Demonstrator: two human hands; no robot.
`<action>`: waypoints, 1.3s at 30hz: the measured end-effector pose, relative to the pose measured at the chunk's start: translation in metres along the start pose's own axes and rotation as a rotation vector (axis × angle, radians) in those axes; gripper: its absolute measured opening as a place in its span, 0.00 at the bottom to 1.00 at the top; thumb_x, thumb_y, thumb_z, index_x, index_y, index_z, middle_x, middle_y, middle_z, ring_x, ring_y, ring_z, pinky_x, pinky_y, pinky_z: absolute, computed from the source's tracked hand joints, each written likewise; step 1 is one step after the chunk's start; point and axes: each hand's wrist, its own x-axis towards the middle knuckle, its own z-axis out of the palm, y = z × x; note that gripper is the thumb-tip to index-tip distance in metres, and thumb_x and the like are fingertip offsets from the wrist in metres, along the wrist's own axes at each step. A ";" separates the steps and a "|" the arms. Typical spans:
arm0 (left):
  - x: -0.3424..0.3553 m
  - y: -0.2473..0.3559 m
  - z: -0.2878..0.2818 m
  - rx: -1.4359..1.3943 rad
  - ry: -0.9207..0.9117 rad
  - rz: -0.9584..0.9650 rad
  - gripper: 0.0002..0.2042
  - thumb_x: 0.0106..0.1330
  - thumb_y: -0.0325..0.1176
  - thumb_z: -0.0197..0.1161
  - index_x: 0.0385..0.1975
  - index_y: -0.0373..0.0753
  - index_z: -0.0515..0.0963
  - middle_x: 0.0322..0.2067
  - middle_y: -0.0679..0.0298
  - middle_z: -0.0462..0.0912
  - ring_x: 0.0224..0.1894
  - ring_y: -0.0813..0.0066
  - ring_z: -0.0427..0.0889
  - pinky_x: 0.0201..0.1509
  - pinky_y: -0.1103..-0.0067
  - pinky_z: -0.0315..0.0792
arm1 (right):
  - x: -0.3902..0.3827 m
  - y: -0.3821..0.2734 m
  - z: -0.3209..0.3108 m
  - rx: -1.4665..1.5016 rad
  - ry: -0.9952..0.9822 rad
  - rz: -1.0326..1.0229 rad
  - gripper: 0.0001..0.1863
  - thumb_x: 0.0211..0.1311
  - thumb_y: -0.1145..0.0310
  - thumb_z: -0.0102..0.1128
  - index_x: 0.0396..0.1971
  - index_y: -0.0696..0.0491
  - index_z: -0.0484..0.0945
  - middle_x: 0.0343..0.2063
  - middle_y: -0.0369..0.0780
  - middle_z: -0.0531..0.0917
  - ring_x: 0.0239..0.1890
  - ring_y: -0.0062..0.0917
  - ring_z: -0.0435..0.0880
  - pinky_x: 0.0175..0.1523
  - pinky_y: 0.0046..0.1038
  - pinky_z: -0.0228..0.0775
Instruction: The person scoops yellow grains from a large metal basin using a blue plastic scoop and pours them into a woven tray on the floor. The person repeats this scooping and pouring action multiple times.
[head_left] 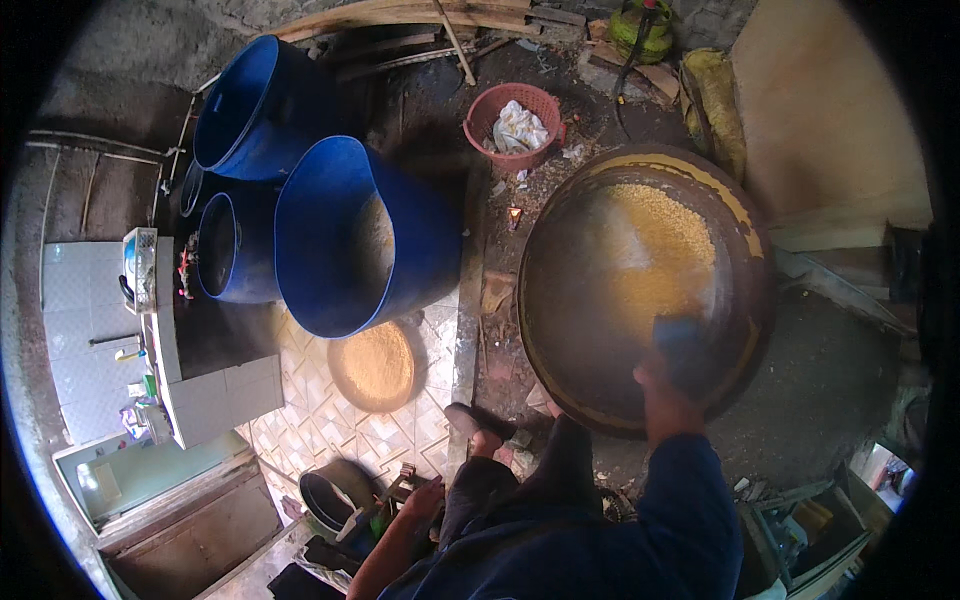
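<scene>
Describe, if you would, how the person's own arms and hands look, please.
The right arm has a dark navy sleeve reaching down to the forearm, while the left forearm is bare. The right hand and left hand look ungloved; finer detail is blurred.

Large round brown pan (742, 290), set right of center, hazy inside. Yellow grains (668, 245) heaped toward far-right side. Blue-grey implement (682, 345), blurred, at near-right interior; kind unclear.

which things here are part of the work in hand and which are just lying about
In use: right hand, blurred blue tool, wide pan, yellowish grains

Probably just lying about: reddish basket, white bundle inside it, thin stick
</scene>
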 end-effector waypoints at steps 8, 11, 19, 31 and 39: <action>-0.010 -0.006 0.021 0.114 0.079 -0.118 0.27 0.67 0.42 0.50 0.62 0.32 0.61 0.61 0.50 0.65 0.64 0.63 0.64 0.66 0.73 0.58 | 0.028 -0.081 0.023 0.620 -0.167 0.199 0.11 0.57 0.70 0.53 0.35 0.58 0.80 0.30 0.42 0.79 0.32 0.29 0.77 0.34 0.33 0.68; -0.012 0.004 0.023 0.098 0.086 -0.123 0.28 0.66 0.43 0.50 0.62 0.33 0.61 0.62 0.50 0.64 0.64 0.63 0.64 0.66 0.74 0.57 | 0.042 -0.105 0.040 0.918 -0.093 0.329 0.12 0.57 0.69 0.52 0.38 0.57 0.79 0.31 0.42 0.80 0.32 0.30 0.78 0.34 0.34 0.69; -0.029 0.023 0.026 -0.095 0.171 -0.221 0.17 0.66 0.35 0.49 0.54 0.37 0.68 0.60 0.49 0.65 0.63 0.57 0.65 0.65 0.71 0.60 | 0.077 -0.145 0.035 1.283 -0.244 0.371 0.16 0.59 0.66 0.51 0.45 0.56 0.76 0.35 0.42 0.81 0.33 0.31 0.78 0.35 0.37 0.70; -0.021 -0.003 0.018 0.466 0.161 0.219 0.14 0.62 0.27 0.52 0.46 0.32 0.73 0.57 0.47 0.69 0.58 0.54 0.69 0.64 0.68 0.62 | 0.002 -0.127 -0.090 2.004 -0.562 0.175 0.14 0.58 0.72 0.58 0.43 0.44 0.70 0.24 0.31 0.73 0.17 0.11 0.63 0.18 0.16 0.51; -0.035 -0.010 -0.001 0.243 0.242 0.174 0.16 0.59 0.32 0.54 0.47 0.38 0.74 0.60 0.42 0.63 0.61 0.50 0.66 0.64 0.68 0.62 | -0.086 -0.116 -0.156 2.205 -0.495 0.171 0.09 0.60 0.72 0.55 0.39 0.46 0.69 0.24 0.31 0.72 0.13 0.12 0.60 0.16 0.16 0.47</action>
